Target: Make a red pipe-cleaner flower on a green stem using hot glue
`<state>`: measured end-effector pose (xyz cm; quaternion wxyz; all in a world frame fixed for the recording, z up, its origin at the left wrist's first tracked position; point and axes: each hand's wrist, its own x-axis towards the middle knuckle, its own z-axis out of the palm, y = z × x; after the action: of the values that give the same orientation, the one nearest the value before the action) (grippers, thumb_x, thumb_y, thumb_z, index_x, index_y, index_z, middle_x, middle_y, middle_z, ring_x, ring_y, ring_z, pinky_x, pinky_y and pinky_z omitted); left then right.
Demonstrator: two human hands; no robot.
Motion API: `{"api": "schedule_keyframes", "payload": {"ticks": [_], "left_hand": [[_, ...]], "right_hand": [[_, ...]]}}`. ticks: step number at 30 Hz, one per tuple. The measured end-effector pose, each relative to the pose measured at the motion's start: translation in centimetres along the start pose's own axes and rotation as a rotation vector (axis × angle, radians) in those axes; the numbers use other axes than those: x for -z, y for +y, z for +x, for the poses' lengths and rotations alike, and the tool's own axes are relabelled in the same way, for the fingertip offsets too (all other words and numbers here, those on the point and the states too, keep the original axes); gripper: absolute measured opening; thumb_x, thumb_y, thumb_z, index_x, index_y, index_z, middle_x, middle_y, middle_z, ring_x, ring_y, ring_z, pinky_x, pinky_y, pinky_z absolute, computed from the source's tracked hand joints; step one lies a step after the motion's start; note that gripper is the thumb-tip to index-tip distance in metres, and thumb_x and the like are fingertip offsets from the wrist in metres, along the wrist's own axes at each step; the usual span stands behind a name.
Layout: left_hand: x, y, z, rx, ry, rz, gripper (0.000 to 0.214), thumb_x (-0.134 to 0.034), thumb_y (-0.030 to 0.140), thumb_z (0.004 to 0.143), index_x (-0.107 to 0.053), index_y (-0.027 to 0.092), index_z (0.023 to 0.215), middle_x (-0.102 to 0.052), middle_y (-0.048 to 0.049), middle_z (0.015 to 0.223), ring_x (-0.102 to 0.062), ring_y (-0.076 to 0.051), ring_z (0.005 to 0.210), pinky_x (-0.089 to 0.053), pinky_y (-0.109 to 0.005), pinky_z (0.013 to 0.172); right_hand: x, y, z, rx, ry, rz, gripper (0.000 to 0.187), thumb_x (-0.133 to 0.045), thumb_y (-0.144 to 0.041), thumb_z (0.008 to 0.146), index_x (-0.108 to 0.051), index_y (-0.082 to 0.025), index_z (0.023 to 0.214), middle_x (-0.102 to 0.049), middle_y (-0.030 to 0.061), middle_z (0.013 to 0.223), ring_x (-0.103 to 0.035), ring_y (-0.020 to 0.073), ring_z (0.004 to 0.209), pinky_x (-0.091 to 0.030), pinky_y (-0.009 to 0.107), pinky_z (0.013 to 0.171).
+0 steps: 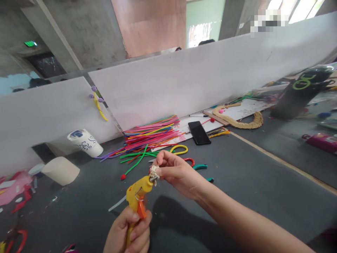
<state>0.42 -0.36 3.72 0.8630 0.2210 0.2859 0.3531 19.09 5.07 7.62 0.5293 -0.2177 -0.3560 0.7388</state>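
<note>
Bright, even daylight from blown-out windows (305,8) at upper right. Soft, faint shadow on the dark table (250,182) beneath the right hand (175,172) and forearm. Sharpest at the centre, on the yellow glue gun (138,191) and the cream tuft (154,171) at its nozzle. Strong wide-angle bowing along the white partition (184,80); smeared and soft toward the right edge, around the dark cylinder (295,98). Pixelated patch at top right.

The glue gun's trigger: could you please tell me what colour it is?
The trigger is orange, on the yellow glue gun in the left hand; head view.
</note>
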Motion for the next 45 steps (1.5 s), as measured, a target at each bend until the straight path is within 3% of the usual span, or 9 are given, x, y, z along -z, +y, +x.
{"api": "schedule_keyframes", "payload": {"ticks": [9, 21, 25, 27, 28, 29, 32, 38, 45], "left_hand": [[-1.8, -2.8, 1.3, -0.406, 0.289, 0.1, 0.031, -0.065, 0.03, 0.075, -0.053, 0.016, 0.05, -0.04, 0.0077, 0.041, -0.031, -0.004, 0.029, -0.032, -0.018, 0.033], [-0.6, -3.7, 1.5, -0.656, 0.603, 0.277, 0.033, -0.067, 0.015, 0.077, -0.054, 0.019, 0.046, -0.055, 0.0023, 0.043, -0.049, -0.011, 0.045, -0.04, -0.021, 0.047], [-0.4, -2.2, 0.9, -0.658, 0.53, 0.222, 0.034, -0.065, 0.019, 0.078, -0.052, 0.019, 0.047, -0.049, 0.0041, 0.042, -0.046, -0.009, 0.04, -0.039, -0.018, 0.042], [-0.4, -1.4, 0.5, -0.578, 0.388, 0.14, 0.024, -0.061, 0.021, 0.079, -0.057, 0.018, 0.055, -0.045, 0.0064, 0.043, -0.036, -0.006, 0.032, -0.036, -0.017, 0.036], [-0.4, -1.0, 0.2, -0.496, 0.279, 0.081, 0.015, -0.058, 0.02, 0.081, -0.062, 0.018, 0.067, -0.045, 0.0076, 0.046, -0.028, -0.004, 0.029, -0.034, -0.016, 0.033], [-0.4, -0.8, 0.0, -0.333, 0.018, -0.073, 0.01, -0.056, 0.018, 0.081, -0.065, 0.018, 0.078, -0.045, 0.0086, 0.049, -0.022, -0.002, 0.028, -0.033, -0.014, 0.031], [-0.3, -0.6, -0.2, -0.14, -0.266, -0.202, 0.012, -0.05, 0.017, 0.08, -0.061, 0.018, 0.077, -0.036, 0.0109, 0.044, -0.01, 0.0, 0.02, -0.022, -0.011, 0.022], [0.2, -1.3, 0.3, -0.042, -0.376, -0.258, 0.021, -0.047, 0.015, 0.075, -0.067, 0.017, 0.08, -0.034, 0.0095, 0.044, -0.013, 0.0, 0.018, -0.016, -0.012, 0.023], [1.2, -1.5, 0.5, 0.039, -0.385, -0.19, 0.037, -0.051, 0.015, 0.073, -0.074, 0.016, 0.102, -0.038, 0.007, 0.046, -0.021, -0.001, 0.021, -0.017, -0.013, 0.025]], "right_hand": [[-2.3, 2.2, -0.6, 0.113, 0.261, 0.213, 0.035, -0.082, -0.023, 0.057, -0.049, -0.021, 0.07, -0.055, -0.006, 0.069, -0.047, 0.0083, 0.062, -0.037, 0.02, 0.064], [-2.9, 3.1, -0.9, -0.041, 0.246, 0.364, 0.034, -0.08, -0.014, 0.052, -0.051, -0.018, 0.067, -0.058, -0.0056, 0.063, -0.05, 0.0065, 0.057, -0.039, 0.018, 0.059], [-2.2, 3.1, -1.4, -0.069, 0.217, 0.364, 0.031, -0.08, -0.013, 0.054, -0.053, -0.017, 0.068, -0.059, -0.0053, 0.066, -0.05, 0.0044, 0.056, -0.043, 0.017, 0.063], [-1.3, 2.7, -1.6, -0.069, 0.2, 0.341, 0.028, -0.08, -0.016, 0.058, -0.055, -0.016, 0.07, -0.058, -0.0058, 0.066, -0.049, 0.0033, 0.056, -0.046, 0.019, 0.07], [-0.8, 2.4, -1.7, -0.07, 0.187, 0.319, 0.025, -0.08, -0.017, 0.061, -0.058, -0.016, 0.072, -0.058, -0.0058, 0.066, -0.049, 0.0033, 0.056, -0.048, 0.021, 0.072], [-0.4, 2.1, -1.7, -0.065, 0.174, 0.289, 0.023, -0.08, -0.019, 0.064, -0.06, -0.016, 0.075, -0.058, -0.0056, 0.066, -0.05, 0.0036, 0.055, -0.049, 0.023, 0.072], [0.1, 1.2, -1.7, 0.012, 0.144, 0.173, 0.018, -0.079, -0.021, 0.07, -0.065, -0.016, 0.081, -0.063, -0.0038, 0.072, -0.056, 0.0055, 0.058, -0.049, 0.021, 0.067], [-1.5, -1.0, -1.3, 0.127, -0.022, -0.036, 0.016, -0.079, -0.017, 0.071, -0.07, -0.017, 0.085, -0.07, 0.0002, 0.08, -0.063, 0.011, 0.071, -0.049, 0.024, 0.074], [-1.8, -2.9, -0.2, -0.082, -0.244, -0.368, 0.013, -0.074, -0.018, 0.068, -0.065, -0.017, 0.077, -0.065, -0.004, 0.074, -0.056, 0.0069, 0.066, -0.043, 0.019, 0.063]]}}
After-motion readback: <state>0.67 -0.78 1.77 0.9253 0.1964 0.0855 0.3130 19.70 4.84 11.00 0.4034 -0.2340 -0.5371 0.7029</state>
